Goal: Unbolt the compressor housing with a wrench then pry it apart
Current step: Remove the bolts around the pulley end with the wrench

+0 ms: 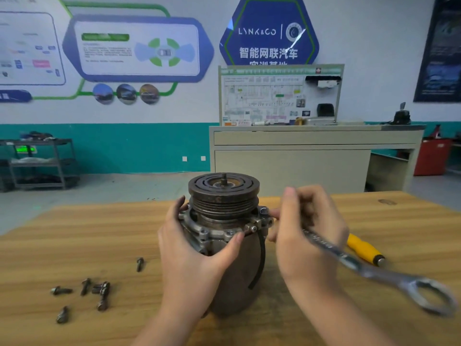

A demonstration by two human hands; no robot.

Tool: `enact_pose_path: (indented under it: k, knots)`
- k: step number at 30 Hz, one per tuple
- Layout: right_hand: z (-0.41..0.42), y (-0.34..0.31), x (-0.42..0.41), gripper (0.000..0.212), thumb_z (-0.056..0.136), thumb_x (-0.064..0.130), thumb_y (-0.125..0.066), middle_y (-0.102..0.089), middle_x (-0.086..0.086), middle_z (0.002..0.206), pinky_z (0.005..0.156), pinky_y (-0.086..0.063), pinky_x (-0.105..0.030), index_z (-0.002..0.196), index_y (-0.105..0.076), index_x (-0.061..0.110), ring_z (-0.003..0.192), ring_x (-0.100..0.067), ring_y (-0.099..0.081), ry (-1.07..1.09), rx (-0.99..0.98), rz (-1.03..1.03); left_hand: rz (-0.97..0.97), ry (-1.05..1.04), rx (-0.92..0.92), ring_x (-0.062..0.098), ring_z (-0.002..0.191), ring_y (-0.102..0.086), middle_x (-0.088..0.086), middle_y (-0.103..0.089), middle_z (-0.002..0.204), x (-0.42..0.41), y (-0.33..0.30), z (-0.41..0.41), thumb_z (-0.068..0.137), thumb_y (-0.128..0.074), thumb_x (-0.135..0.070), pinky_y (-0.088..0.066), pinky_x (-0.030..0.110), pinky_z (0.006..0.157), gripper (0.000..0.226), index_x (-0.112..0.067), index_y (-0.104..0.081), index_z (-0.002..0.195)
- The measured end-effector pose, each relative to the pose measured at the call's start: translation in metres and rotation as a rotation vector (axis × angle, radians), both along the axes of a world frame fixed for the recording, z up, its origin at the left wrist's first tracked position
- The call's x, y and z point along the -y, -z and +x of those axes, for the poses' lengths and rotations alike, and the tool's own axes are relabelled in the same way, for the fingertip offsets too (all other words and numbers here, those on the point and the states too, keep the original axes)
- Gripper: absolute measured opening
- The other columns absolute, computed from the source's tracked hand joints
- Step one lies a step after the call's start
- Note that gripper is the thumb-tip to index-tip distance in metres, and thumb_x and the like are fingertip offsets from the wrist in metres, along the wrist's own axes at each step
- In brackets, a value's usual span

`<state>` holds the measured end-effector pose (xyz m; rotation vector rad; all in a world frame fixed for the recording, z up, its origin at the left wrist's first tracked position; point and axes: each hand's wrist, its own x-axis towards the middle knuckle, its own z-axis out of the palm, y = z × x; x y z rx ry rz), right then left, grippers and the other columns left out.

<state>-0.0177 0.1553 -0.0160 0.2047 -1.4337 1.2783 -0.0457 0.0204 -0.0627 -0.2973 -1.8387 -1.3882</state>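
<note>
Wooden bench: rusty upright compressor.

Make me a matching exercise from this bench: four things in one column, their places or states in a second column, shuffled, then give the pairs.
Things
1. wrench
2. compressor
3. loose bolts
4. yellow-handled tool

Places or states
A. lying on the table behind the right hand
B. scattered on the table to the left
C. standing upright, steadied by the left hand
D. held in the right hand, ring end toward the camera

Pairs: 1-D, 2-C, 3-B, 4-A
</note>
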Motion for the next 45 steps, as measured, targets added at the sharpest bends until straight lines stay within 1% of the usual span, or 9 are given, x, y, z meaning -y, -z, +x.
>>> enact_pose_path:
  k: [4, 8, 12, 21, 25, 32, 36, 41, 45]
  knots:
    - [-0.035, -0.022, -0.021, 0.034, 0.093, 0.023, -0.045, -0.047, -0.001, 0.038, 0.031, -0.024, -0.014, 0.061, -0.048, 0.011, 0.025, -0.012, -0.034, -0.464, 0.232, -0.599, 0.001, 0.006, 0.013, 0.006, 0.123, -0.041, -0.035, -0.036, 0.12, 0.0, 0.0, 0.001, 0.045, -0.069, -0.072, -0.031, 0.022, 0.097, 0.101, -0.046, -0.027, 0.134]
    - [-0.07, -0.032, -0.038, 0.038, 0.101, 0.029, -0.04, -0.04, 0.004, 0.038, 0.022, -0.016, -0.014, 0.069, -0.047, 0.008, 0.021, -0.003, -0.025, -0.99, 0.629, -0.751, 0.009, 0.02, 0.016, 0.0, 0.121, -0.038, -0.037, -0.035, 0.117, -0.001, 0.0, 0.002, 0.044, -0.069, -0.072, -0.029, 0.01, 0.09, 0.095, -0.054, -0.024, 0.127]
    - [-0.065, -0.038, -0.05, 0.032, 0.096, 0.026, -0.054, -0.052, 0.002, 0.045, 0.028, -0.032, -0.01, 0.068, -0.05, 0.01, 0.028, -0.001, -0.042, -1.093, 0.36, -0.963, 0.012, 0.045, 0.005, 0.001, 0.123, -0.037, -0.05, -0.029, 0.115, -0.001, -0.001, 0.001, 0.044, -0.071, -0.07, -0.03, 0.017, 0.096, 0.088, -0.068, -0.021, 0.117]
    - [-0.025, 0.006, -0.048, 0.022, 0.063, 0.049, -0.072, -0.057, -0.004, 0.055, 0.053, -0.041, -0.02, 0.074, -0.074, 0.029, 0.052, -0.006, -0.049, -0.484, 0.375, 0.234, 0.006, 0.027, -0.017, 0.008, 0.124, -0.04, -0.047, -0.031, 0.116, -0.001, -0.001, 0.001, 0.046, -0.07, -0.07, -0.031, 0.02, 0.096, 0.094, -0.051, -0.025, 0.127]
    - [-0.037, 0.0, -0.052, 0.026, 0.054, 0.039, -0.081, -0.048, -0.008, 0.049, 0.06, -0.042, -0.043, 0.071, -0.074, 0.021, 0.059, -0.023, -0.047, -0.566, 0.4, 0.243, 0.0, 0.04, -0.018, 0.004, 0.124, -0.038, -0.05, -0.03, 0.116, 0.0, -0.002, 0.002, 0.045, -0.07, -0.071, -0.03, 0.017, 0.095, 0.088, -0.065, -0.023, 0.119]
    - [-0.037, 0.001, -0.056, 0.009, 0.077, 0.016, -0.076, -0.061, -0.027, 0.07, 0.068, -0.047, -0.031, 0.074, -0.078, 0.024, 0.069, -0.021, -0.057, -0.603, 0.454, 0.292, -0.003, 0.08, -0.012, 0.008, 0.127, -0.041, -0.031, -0.04, 0.126, 0.0, -0.002, 0.003, 0.046, -0.073, -0.068, -0.037, 0.032, 0.103, 0.089, -0.061, -0.028, 0.122]
    - [-0.032, 0.008, -0.047, 0.011, 0.079, 0.009, -0.073, -0.053, 0.004, 0.054, 0.051, -0.041, -0.015, 0.079, -0.072, 0.02, 0.053, -0.005, -0.05, -0.563, 0.42, 0.274, 0.048, 0.09, -0.012, 0.011, 0.124, -0.048, -0.016, -0.052, 0.128, 0.001, -0.001, 0.002, 0.043, -0.077, -0.065, -0.042, 0.041, 0.104, 0.091, -0.055, -0.037, 0.125]
    - [-0.022, 0.008, -0.043, 0.006, 0.079, 0.015, -0.075, -0.059, -0.017, 0.064, 0.055, -0.046, -0.019, 0.078, -0.072, 0.02, 0.06, -0.011, -0.056, -0.581, 0.414, 0.266, 0.105, 0.195, -0.021, 0.001, 0.117, -0.055, -0.023, -0.058, 0.123, 0.012, -0.002, 0.0, 0.046, -0.081, -0.056, -0.046, 0.034, 0.1, 0.087, -0.054, -0.042, 0.124]
    - [-0.019, 0.013, -0.036, 0.01, 0.069, 0.025, -0.073, -0.045, 0.01, 0.049, 0.052, -0.042, -0.02, 0.074, -0.066, 0.018, 0.05, -0.006, -0.047, -0.537, 0.396, 0.235, 0.081, 0.247, -0.007, -0.001, 0.116, -0.055, -0.025, -0.058, 0.121, 0.018, -0.003, -0.003, 0.049, -0.079, -0.056, -0.045, 0.027, 0.096, 0.092, -0.045, -0.04, 0.131]
